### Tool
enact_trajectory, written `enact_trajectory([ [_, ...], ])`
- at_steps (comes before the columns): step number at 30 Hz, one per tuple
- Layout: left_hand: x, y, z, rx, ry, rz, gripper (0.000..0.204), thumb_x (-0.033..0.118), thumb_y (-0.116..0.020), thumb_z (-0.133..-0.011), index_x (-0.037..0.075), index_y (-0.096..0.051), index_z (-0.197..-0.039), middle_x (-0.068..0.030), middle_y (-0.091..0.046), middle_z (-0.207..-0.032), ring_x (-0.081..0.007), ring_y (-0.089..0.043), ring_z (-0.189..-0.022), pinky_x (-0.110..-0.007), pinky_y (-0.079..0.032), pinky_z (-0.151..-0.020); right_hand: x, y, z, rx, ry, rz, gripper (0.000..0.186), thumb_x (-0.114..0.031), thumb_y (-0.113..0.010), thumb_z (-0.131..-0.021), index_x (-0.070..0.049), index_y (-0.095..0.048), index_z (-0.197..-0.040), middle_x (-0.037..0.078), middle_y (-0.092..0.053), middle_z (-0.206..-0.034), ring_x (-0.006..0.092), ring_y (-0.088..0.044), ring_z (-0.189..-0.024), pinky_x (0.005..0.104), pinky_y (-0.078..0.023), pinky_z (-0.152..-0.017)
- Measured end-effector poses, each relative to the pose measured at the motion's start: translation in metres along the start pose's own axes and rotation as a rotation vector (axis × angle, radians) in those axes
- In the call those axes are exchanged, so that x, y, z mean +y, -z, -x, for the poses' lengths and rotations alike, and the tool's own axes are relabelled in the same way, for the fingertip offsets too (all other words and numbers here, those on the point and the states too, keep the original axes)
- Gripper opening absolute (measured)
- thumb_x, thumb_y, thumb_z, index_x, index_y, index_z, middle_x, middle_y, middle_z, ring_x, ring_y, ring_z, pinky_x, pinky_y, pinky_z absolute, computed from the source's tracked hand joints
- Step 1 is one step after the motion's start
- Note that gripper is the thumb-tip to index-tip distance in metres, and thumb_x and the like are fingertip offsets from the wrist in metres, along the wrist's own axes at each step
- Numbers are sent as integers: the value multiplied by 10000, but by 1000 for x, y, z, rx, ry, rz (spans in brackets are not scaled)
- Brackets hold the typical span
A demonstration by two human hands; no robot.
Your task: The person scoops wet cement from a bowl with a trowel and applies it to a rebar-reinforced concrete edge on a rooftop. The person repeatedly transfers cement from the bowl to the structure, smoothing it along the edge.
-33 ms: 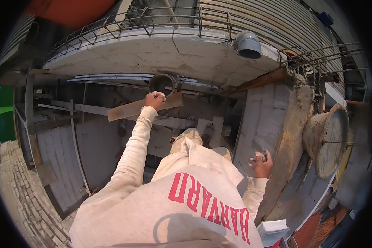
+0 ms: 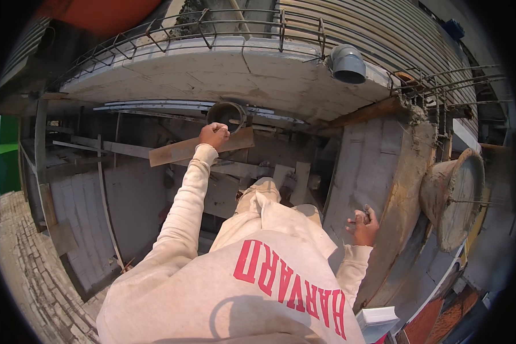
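One wooden plank [image 2: 200,147] is gripped in the closed left hand [image 2: 214,136], held flat up against the concrete slab [image 2: 223,74] but seemingly not yet fixed, while the right hand [image 2: 363,225] curls around something small I cannot identify.

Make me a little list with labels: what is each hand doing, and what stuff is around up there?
Left hand: stretched out, gripping a flat wooden plank
Right hand: fist closed beside a grey formwork panel; anything held is too small to tell
Above: concrete slab with rebar railing
Nearby: grey pipe elbow, round bucket, metal pan
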State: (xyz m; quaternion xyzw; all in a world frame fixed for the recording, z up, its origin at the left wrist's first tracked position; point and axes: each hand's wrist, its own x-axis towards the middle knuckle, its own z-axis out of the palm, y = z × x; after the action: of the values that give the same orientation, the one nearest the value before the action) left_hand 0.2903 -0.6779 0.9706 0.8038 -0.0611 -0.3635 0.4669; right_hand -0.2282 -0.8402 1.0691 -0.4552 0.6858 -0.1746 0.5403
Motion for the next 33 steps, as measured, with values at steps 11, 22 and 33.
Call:
enact_trajectory([
  [11,-237,-39,-136,43,364,-167,275,237,-664,-945,18,-735,-1096,-157,-740,-1077,-265,-726,-973,-394,-603,-879,206,-70,-64,111,-41,745,422,-171,-655,-960,40,-624,-1324,191,-717,-1029,284,-699,-870,398,-548,-779],
  [22,-566,-107,-471,71,-14,-686,497,385,-543,-1018,54,-606,-1385,-181,-650,-1351,-343,-550,-1343,-465,-499,-1034,282,-146,-100,227,-24,891,604,-421,-473,-1069,33,-485,-1468,251,-623,-1304,363,-625,-1096,411,-487,-952],
  [33,-538,-58,-542,76,343,-585,243,297,-639,-948,75,-725,-897,-93,-711,-815,-234,-699,-710,-387,-562,-619,302,-152,-127,319,-91,784,598,-431,-456,-1072,38,-535,-1433,255,-645,-1278,369,-622,-1092,413,-469,-989],
])
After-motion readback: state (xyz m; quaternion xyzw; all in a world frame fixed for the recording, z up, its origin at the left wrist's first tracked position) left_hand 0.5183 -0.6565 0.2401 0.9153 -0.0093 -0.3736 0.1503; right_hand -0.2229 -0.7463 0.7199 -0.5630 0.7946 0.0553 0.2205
